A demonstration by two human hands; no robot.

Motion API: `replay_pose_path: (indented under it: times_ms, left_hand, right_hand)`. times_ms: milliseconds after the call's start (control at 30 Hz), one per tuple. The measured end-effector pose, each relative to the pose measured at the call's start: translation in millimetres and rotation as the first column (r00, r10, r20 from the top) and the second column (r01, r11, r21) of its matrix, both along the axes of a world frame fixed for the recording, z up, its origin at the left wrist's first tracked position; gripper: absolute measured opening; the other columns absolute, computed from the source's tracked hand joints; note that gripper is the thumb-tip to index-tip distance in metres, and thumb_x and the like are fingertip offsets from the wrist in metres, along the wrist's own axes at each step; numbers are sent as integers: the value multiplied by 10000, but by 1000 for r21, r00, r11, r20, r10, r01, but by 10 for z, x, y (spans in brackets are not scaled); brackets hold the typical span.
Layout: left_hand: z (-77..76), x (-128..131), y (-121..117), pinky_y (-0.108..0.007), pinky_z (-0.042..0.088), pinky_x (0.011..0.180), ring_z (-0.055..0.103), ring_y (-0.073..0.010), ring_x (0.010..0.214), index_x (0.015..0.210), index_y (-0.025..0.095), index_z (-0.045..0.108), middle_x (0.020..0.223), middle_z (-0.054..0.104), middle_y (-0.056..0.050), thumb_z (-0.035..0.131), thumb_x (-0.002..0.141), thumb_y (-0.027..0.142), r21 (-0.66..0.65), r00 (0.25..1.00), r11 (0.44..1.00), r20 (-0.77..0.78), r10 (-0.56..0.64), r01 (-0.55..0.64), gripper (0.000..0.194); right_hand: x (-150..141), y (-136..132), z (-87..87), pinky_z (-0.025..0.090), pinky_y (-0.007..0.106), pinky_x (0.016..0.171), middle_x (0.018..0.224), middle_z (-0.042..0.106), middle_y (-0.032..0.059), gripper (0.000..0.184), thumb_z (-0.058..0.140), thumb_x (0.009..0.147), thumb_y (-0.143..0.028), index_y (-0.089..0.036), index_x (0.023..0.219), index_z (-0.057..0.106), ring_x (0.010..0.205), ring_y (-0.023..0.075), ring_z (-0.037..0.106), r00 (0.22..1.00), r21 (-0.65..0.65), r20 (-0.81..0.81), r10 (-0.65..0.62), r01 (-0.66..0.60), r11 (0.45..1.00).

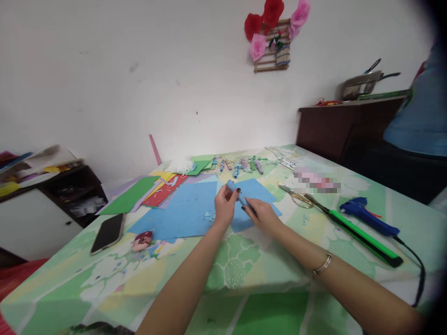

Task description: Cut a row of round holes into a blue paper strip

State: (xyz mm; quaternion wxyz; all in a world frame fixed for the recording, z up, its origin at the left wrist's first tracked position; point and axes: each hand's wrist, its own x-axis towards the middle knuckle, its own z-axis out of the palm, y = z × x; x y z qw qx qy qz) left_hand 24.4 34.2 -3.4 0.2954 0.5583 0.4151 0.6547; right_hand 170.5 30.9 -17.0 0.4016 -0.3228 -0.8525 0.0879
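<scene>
My left hand (224, 204) and right hand (263, 216) both pinch the light-blue, paper-like rolled tube (242, 200) above flat, blue, paper-like sheets (188, 204). Axis runs far-left to near-right, left fingers farther.

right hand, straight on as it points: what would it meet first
Likely the left hand, holding the other end of the slim light-blue roll in the right hand; depth is unclear.

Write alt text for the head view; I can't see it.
A person's left hand and right hand hold a slim light-blue roll above flat blue sheets on a green patterned tablecloth. Small multicoloured rolls lie beyond; to the right are gold-handled scissors, a long green-and-black tool and a blue gun-shaped corded tool.
</scene>
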Motion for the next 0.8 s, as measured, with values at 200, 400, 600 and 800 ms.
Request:
replay_pose_path:
  times_ms: [200,400,600,800]
  left_hand:
    - [69,-13,-35,-326,514,701,591,-148,799,1038,133,561,939,596,-42,557,870,293,5,994,994,3,-111,111,232]
    - [209,-35,-129,-329,505,716,593,-140,775,947,128,588,878,610,-29,563,865,312,18,952,953,-38,-302,303,204]
    - [248,76,-250,-331,487,727,623,-181,752,927,141,611,799,636,-50,647,751,495,6,869,870,-40,-493,493,397]
    - [251,156,-357,-326,495,671,637,-202,699,1028,132,560,744,633,-68,540,829,500,-19,841,845,-85,-534,534,418]
  right_hand:
    - [-9,-43,4,378,262,563,637,590,35,166,446,883,-271,-159,811,546,574,164,528,999,-32,11,40,-39,999]
    - [127,-66,213,430,266,656,748,630,41,231,416,908,-294,-173,849,605,698,154,583,975,-11,-201,92,-96,995]
    - [199,-120,552,491,302,762,1047,620,76,240,469,894,-260,-213,1088,601,905,169,598,885,34,-444,142,-141,989]
    - [215,-161,685,508,321,734,991,637,66,200,602,790,-170,-214,966,685,792,163,611,846,2,-496,196,-224,975]
